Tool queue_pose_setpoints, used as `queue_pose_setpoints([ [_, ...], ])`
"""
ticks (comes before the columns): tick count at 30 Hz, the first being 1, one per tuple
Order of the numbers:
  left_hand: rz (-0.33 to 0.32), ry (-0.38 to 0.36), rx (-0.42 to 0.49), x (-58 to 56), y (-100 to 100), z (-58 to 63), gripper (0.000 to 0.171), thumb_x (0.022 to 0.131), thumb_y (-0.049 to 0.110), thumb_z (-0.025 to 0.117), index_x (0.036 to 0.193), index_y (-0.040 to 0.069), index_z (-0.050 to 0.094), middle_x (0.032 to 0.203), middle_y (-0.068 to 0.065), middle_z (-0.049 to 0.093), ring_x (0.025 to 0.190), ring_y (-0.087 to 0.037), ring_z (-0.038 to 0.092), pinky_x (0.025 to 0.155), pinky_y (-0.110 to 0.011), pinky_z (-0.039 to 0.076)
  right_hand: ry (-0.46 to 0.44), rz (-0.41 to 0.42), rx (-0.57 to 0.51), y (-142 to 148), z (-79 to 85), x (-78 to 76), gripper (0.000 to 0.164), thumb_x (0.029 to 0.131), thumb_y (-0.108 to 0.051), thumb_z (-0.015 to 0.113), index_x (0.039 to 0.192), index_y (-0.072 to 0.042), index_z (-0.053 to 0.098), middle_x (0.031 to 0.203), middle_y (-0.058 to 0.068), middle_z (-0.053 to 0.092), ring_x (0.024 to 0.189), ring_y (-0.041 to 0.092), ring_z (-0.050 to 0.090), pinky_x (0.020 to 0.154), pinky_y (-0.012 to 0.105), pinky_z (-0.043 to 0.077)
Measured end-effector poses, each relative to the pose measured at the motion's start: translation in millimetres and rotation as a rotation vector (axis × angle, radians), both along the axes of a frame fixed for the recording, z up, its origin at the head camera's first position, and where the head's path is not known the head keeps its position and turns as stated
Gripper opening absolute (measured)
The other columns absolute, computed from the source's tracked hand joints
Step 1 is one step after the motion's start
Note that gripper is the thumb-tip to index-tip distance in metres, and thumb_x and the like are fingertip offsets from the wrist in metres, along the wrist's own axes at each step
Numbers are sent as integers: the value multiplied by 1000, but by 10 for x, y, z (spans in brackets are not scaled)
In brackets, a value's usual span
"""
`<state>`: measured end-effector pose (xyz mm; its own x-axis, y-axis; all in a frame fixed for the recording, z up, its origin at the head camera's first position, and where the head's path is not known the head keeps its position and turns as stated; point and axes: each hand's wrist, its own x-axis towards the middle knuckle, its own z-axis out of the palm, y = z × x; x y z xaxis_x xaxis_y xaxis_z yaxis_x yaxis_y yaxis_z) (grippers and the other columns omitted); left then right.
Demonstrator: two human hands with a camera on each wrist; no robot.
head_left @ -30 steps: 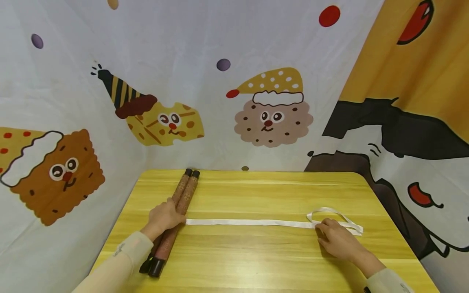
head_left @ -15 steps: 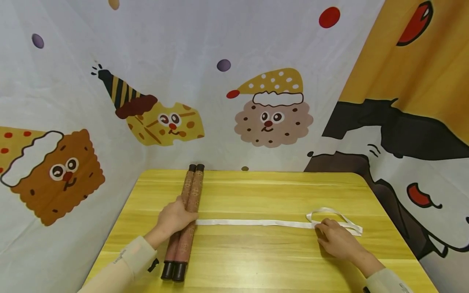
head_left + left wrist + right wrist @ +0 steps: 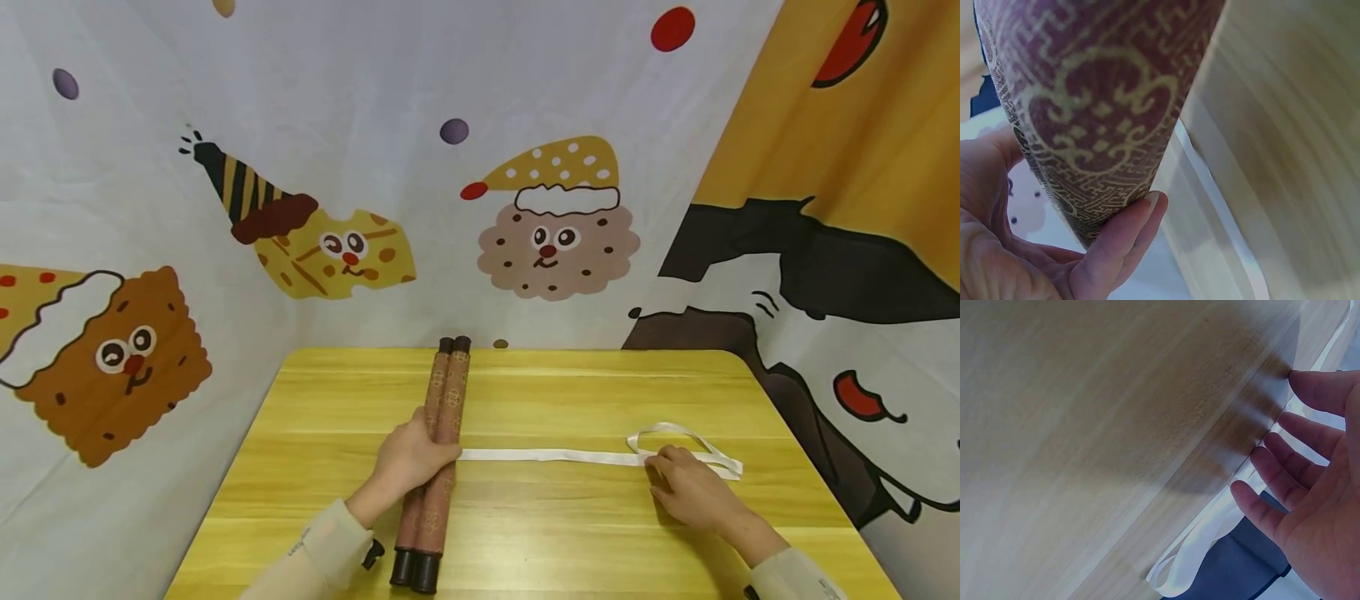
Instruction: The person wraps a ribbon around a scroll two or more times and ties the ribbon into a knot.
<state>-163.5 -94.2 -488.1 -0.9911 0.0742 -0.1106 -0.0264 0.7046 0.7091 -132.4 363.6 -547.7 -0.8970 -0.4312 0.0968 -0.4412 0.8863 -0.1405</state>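
A brown scroll (image 3: 447,433) with gold motifs, rolled from both ends into two parallel rolls with black end knobs, lies lengthwise left of the table's middle. My left hand (image 3: 408,454) grips it round its middle, thumb over the top. The left wrist view shows the patterned roll (image 3: 1104,112) large, with the thumb and fingers around it. From the scroll a flat white ribbon (image 3: 551,455) runs straight right to my right hand (image 3: 693,493). There the fingertips (image 3: 1241,490) rest on the ribbon against the table, the fingers spread and fairly straight. Beyond them the ribbon's loose end forms a loop (image 3: 1188,565).
The light wooden table (image 3: 570,533) has rounded far corners. Right behind its far edge hangs a white cloth (image 3: 390,75) with cartoon food faces. An orange, black and white printed cloth (image 3: 832,275) hangs on the right.
My left hand has moved the scroll to the right along the ribbon, and the rolls now stand straighter. The visible stretch of ribbon is shorter. My right hand stays in place.
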Motion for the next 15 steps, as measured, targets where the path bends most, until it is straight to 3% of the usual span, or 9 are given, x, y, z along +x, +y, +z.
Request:
queue_pose_setpoints([
  [8, -66, -12, 47, 69, 396, -27, 95, 71, 41, 71, 141, -8, 28, 87, -15, 64, 52, -13, 56, 34, -26, 47, 4, 10, -4, -5, 14, 2, 38, 77, -20, 74, 111, -4, 64, 100, 3, 58, 91, 19, 51, 72, 39, 50],
  [15, -47, 15, 42, 48, 689, -65, 93, 67, 41, 72, 137, -9, 34, 75, -9, 62, 47, -13, 54, 34, -28, 46, 5, 13, -15, 6, 28, 5, 39, 77, -20, 74, 111, -3, 64, 99, 3, 58, 88, 17, 51, 69, 38, 49],
])
